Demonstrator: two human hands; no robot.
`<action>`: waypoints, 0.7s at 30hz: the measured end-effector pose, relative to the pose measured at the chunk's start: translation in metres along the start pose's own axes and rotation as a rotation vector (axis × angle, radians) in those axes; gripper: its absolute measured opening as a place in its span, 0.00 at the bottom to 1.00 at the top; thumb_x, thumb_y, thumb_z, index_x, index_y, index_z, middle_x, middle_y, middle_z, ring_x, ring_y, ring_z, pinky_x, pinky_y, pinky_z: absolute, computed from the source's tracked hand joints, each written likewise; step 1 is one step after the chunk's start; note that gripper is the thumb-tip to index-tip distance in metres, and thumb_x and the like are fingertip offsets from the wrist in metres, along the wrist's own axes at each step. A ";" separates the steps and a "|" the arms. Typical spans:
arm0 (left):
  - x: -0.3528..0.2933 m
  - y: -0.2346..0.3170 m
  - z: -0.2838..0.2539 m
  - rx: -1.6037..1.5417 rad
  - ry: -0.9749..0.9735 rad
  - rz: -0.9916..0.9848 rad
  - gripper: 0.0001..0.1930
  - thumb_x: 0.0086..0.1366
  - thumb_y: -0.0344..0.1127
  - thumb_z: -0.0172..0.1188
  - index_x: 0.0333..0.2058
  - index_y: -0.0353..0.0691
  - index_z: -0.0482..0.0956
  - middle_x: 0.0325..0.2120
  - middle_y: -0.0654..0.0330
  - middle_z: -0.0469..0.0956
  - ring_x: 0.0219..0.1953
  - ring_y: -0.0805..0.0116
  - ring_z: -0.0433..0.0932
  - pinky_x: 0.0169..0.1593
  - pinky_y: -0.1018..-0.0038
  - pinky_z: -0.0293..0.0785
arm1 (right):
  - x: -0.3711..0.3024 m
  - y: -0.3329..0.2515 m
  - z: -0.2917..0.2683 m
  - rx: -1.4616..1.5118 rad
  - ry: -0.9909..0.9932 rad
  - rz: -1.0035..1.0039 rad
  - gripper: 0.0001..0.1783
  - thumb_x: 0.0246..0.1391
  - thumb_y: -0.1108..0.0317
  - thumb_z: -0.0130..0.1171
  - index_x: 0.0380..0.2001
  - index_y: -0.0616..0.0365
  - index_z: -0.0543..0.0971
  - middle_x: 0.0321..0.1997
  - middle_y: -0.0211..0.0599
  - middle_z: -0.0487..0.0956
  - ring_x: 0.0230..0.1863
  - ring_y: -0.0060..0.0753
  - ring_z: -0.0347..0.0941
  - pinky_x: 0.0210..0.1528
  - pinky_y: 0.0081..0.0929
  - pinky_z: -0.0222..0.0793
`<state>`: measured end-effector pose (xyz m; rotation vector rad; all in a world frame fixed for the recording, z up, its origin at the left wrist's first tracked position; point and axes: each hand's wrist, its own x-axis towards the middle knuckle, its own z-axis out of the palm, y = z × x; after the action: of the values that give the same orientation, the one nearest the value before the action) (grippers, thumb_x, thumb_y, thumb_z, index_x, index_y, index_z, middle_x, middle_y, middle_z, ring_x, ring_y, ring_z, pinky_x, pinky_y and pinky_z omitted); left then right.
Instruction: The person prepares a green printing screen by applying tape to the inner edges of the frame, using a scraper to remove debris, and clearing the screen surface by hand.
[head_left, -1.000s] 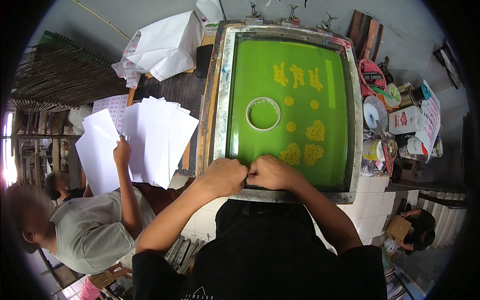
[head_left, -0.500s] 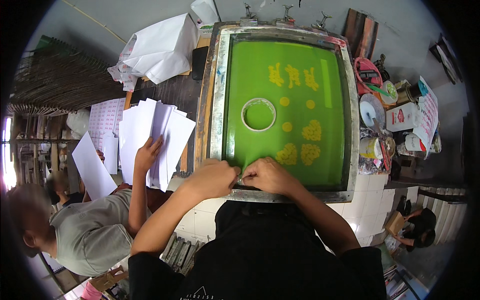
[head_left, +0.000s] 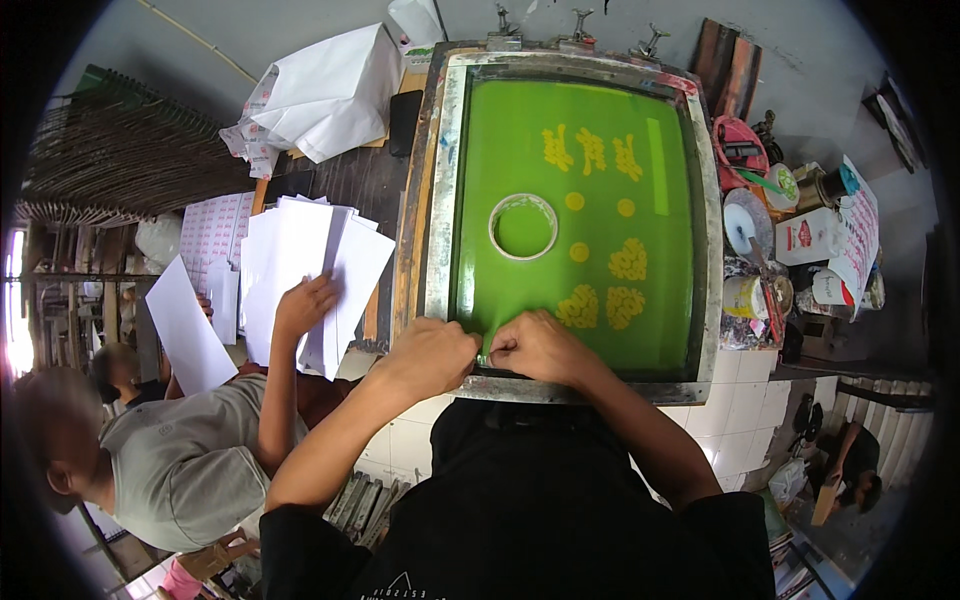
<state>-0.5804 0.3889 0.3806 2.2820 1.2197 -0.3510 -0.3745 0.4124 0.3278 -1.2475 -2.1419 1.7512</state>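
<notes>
A silk-screen frame (head_left: 440,220) with a metal rim lies in front of me. Its green mesh (head_left: 505,120) carries yellow characters, dots and clustered patterns. On the mesh rests a pale tape roll (head_left: 492,230), flat, left of the dots. My left hand (head_left: 430,355) is at the frame's near left corner, fingers curled in a pinch. Right beside it, my right hand (head_left: 545,347) bends over the near edge of the mesh, its fingertips also pinched. A small, shiny, clear bit shows between the two hands; what each one holds is too small to name.
Clamps (head_left: 578,32) stand along the frame's far edge. At left, a co-worker's hand (head_left: 308,303) rests on fanned white sheets (head_left: 275,270); a black phone (head_left: 404,122) lies beyond. Tubs, a white container (head_left: 808,237) and tools crowd the right side. Another person (head_left: 858,455) bends at lower right.
My hands stay pinched at the same corner, the fingers barely shifted. The co-worker's hand has moved slightly over the sheets. At lower right, the other person has moved lower with a brown cardboard piece.
</notes>
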 end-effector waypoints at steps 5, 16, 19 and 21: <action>-0.006 -0.004 -0.001 -0.015 0.007 0.002 0.08 0.63 0.36 0.59 0.34 0.38 0.82 0.21 0.46 0.81 0.29 0.44 0.83 0.38 0.50 0.74 | -0.010 -0.011 -0.002 0.023 0.035 -0.109 0.15 0.49 0.61 0.69 0.38 0.59 0.87 0.34 0.46 0.83 0.36 0.44 0.80 0.42 0.38 0.74; -0.015 -0.004 -0.016 -0.058 -0.026 -0.064 0.09 0.62 0.38 0.61 0.35 0.39 0.83 0.22 0.46 0.81 0.30 0.42 0.82 0.40 0.49 0.74 | 0.002 -0.009 0.024 -0.056 0.154 -0.097 0.08 0.50 0.64 0.66 0.31 0.55 0.87 0.37 0.42 0.84 0.40 0.49 0.81 0.46 0.42 0.75; -0.013 -0.010 -0.007 -0.057 -0.005 -0.044 0.09 0.62 0.37 0.61 0.36 0.39 0.83 0.21 0.45 0.80 0.30 0.41 0.82 0.40 0.49 0.74 | 0.003 -0.009 0.024 -0.064 0.165 -0.090 0.08 0.49 0.64 0.66 0.31 0.54 0.87 0.36 0.42 0.84 0.39 0.48 0.81 0.45 0.42 0.76; -0.014 -0.010 -0.007 -0.075 0.035 -0.046 0.09 0.62 0.37 0.61 0.36 0.39 0.83 0.21 0.45 0.80 0.30 0.42 0.82 0.40 0.49 0.74 | 0.004 -0.008 0.025 -0.058 0.162 -0.090 0.08 0.48 0.65 0.67 0.31 0.54 0.87 0.36 0.43 0.84 0.39 0.49 0.81 0.45 0.41 0.76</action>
<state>-0.5964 0.3876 0.3893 2.2079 1.2825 -0.2789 -0.3948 0.3961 0.3252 -1.2392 -2.1351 1.5081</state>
